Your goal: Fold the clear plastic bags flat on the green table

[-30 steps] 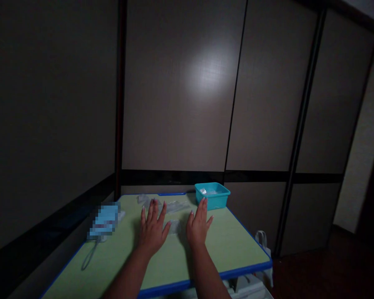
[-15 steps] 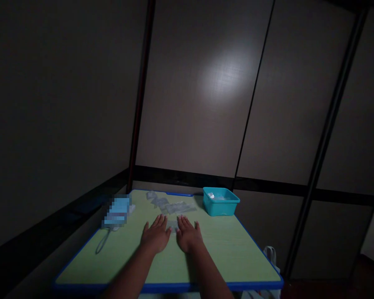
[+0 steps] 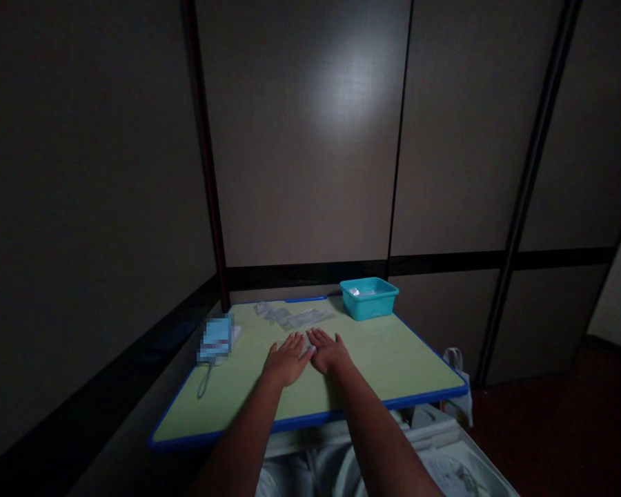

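Observation:
My left hand (image 3: 288,359) lies flat, palm down, with its fingers stretched out on the green tabletop (image 3: 398,362). Close beside it, my right hand (image 3: 329,351) is also flat with its fingers extended. Between and under the fingertips shows a small clear plastic bag (image 3: 307,343), mostly covered by the hands. Just beyond the fingers, a larger clear plastic bag (image 3: 310,317) lies flat. More crumpled clear bags (image 3: 272,313) trail from it toward the far left of the table.
A turquoise plastic basket (image 3: 370,306) with clear plastic inside stands at the table's far right corner. On the left edge lies a blurred-out blue item (image 3: 216,338) with a looped strap (image 3: 203,382). A white bag (image 3: 458,397) hangs at the right. Dark panels rise behind.
The view has tilted and shifted, bringing white items below the table's front edge into sight. Both hands stay flat on the table and now appear closer together.

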The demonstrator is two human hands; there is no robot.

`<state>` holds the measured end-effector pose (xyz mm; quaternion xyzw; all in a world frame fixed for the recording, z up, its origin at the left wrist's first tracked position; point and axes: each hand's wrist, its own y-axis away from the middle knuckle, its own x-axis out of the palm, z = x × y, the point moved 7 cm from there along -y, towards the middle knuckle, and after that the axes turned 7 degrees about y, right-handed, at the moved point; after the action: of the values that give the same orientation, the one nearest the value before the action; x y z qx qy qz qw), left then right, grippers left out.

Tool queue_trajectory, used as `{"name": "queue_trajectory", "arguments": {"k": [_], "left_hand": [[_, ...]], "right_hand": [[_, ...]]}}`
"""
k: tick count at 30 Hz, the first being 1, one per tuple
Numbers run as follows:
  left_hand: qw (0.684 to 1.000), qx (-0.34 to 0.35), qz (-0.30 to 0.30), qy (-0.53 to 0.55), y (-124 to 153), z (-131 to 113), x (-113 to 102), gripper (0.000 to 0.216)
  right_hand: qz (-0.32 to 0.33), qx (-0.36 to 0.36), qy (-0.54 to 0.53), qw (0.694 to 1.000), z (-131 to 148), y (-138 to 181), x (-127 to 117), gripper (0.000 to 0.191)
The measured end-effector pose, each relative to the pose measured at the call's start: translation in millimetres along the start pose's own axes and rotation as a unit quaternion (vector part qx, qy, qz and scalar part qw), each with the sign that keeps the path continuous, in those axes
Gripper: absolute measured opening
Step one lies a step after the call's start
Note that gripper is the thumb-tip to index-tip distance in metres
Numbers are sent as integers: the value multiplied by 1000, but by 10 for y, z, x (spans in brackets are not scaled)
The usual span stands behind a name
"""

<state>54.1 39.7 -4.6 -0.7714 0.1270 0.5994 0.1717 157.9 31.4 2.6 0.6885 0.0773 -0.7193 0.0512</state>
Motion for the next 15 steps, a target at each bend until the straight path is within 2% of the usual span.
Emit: {"name": "queue_trajectory", "arguments": {"k": [3,6,15], "left_hand": [[994,-101,-43,-10,-31,200,19,69],[981,-176,-80,-12,-21,350,21,61],[972,-209,-111,-13,-17,411,18,55]], "right_hand": [[-6,2,-4,1000,-4,-1,-2,52],[-14,0,3,1000,-7,0,1,52],[-21,-10,2,1000,-33,-48,65,54]]}}
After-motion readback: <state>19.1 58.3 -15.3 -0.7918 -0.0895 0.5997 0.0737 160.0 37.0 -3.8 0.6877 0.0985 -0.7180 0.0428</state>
